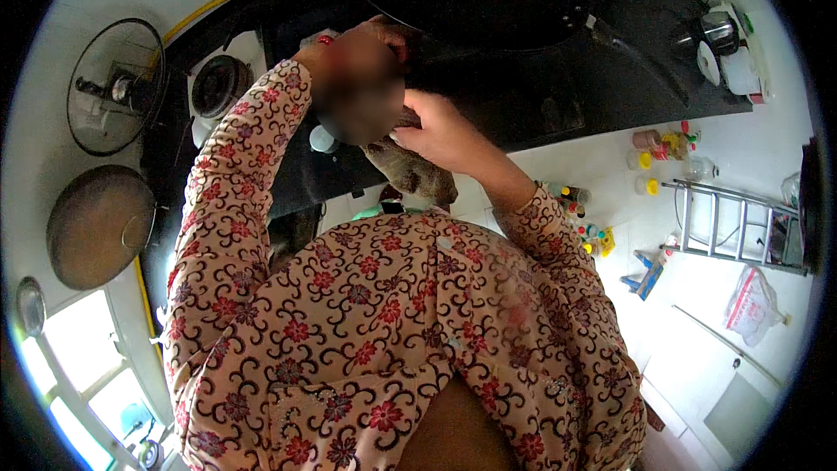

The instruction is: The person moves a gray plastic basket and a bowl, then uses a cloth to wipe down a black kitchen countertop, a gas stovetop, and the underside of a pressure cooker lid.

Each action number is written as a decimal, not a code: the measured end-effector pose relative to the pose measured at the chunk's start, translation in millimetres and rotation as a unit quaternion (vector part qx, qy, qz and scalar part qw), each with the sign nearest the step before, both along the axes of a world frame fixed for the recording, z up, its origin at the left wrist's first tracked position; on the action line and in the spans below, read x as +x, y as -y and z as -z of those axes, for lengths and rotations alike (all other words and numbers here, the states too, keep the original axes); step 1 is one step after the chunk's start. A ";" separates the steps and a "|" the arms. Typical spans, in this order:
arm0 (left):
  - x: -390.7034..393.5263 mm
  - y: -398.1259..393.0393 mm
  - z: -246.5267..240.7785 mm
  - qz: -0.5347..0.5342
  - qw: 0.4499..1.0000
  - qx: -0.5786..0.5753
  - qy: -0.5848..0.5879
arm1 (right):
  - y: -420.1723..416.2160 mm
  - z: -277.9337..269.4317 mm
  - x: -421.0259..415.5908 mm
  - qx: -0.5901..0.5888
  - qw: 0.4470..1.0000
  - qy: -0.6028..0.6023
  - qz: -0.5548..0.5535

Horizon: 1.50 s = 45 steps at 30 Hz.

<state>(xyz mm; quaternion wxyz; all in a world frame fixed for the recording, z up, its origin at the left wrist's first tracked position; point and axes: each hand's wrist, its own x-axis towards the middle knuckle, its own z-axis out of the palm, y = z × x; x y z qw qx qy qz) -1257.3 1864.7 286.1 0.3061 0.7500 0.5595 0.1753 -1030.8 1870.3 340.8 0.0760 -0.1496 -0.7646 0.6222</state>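
A round blurred patch covers the middle of the work, hiding most of my left hand (386,33) and whatever lies under it. A red bead shows at my left wrist, beside the near rim of a large black wok (471,0). Lower down, my right hand (444,137) has its thumb and fingers on a brown, mottled, limp-looking thing (412,173), whose kind I cannot tell. Its lower end hangs past the edge of the black countertop (510,101), and its upper end goes into the blur. A small pale cup (323,139) stands left of it.
At the left are a gas burner (222,85), a glass lid (118,86) and a brown round pan (101,227). The wok's handle (637,59) points right along the counter. Jars and bottles (660,144), an aluminium ladder (732,226) and a blue stool (644,275) are at the right.
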 end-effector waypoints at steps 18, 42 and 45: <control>116.1 70.2 -13.5 -0.216 0.928 0.200 -0.230 | -23.6 4.8 96.9 -0.041 0.983 0.011 0.180; 99.1 -44.6 39.8 -0.249 0.938 0.219 -0.098 | 0.5 18.1 94.9 -0.115 0.944 0.027 0.307; 95.3 -33.3 36.1 -0.259 0.929 0.204 -0.166 | -0.5 24.4 101.7 -0.106 0.944 0.020 0.311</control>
